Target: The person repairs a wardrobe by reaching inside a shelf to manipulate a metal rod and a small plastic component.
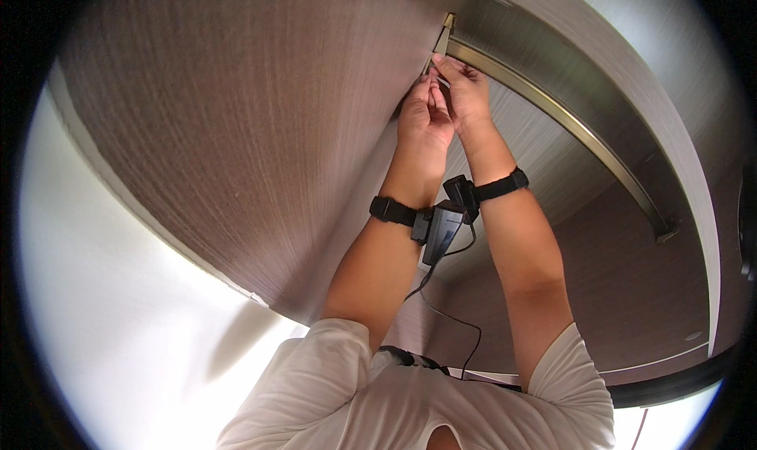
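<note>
Metal fitting (443, 40): tapered, flat-sided, dull brassy sheen; at rail's upper-L end.
Rail (568, 117): long, smooth satin-gold metal, curved in this view; lower-R end meets dark bracket (667, 231).
R hand (467, 91): at rail's upper-L end; thumb on fitting's lower part, fingers bent; full grip can't tell.
L hand (426, 117): just L of & below rail end, beside R hand; fingers curled, contents hidden, can't tell if grasping.
Wrist straps (503, 186): black, fabric-like, w/ boxy units, below rail.
Panel (236, 134): L of rail; brown woodgrain, fine streaks.
Shirt (386, 414): white, soft folds, well below rail.
</note>
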### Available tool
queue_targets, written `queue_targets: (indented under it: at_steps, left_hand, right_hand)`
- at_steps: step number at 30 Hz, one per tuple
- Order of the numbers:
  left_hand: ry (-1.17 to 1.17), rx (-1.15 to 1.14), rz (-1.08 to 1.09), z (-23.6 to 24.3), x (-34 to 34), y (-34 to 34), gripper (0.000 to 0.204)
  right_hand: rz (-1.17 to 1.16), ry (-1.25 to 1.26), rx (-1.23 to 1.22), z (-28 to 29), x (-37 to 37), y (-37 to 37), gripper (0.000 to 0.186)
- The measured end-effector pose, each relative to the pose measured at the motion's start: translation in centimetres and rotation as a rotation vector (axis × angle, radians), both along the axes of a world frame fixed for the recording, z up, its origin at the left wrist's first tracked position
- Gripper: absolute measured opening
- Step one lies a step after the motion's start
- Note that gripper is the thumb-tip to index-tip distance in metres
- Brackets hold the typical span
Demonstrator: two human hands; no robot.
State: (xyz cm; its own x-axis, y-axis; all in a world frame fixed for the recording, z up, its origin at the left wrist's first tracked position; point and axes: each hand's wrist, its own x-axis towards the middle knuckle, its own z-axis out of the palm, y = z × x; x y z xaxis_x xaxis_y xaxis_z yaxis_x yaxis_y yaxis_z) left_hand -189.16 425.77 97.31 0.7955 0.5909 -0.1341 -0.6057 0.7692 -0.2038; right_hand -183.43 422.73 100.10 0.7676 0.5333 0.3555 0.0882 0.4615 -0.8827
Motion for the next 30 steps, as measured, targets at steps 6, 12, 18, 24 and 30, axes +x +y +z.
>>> queue_targets:
  at_steps: [6,12,18,24,30]
  left_hand:
    - [0.0,-0.001,0.017,0.0,0.0,0.1,0.01]
    - [-0.004,-0.004,0.008,0.0,0.0,0.1,0.009]
    - [-0.034,-0.004,0.019,0.1,0.7,0.4,0.007]
    - [-0.011,0.111,-0.006,-0.6,0.6,-0.5,0.007]
    - [0.008,0.162,0.116,-0.5,-0.1,-0.6,0.019]
  right_hand:
    - [0.019,0.016,0.014,0.0,0.0,0.2,0.02]
    - [0.032,0.009,0.047,-0.2,0.4,0.3,0.022]
    - [0.035,0.032,0.0,0.2,-0.1,-0.3,0.028]
    - [-0.203,-0.201,0.0,-2.6,-1.6,-3.4,0.031]
    - [-0.598,-1.047,-0.15,3.3,-2.8,-5.2,0.023]
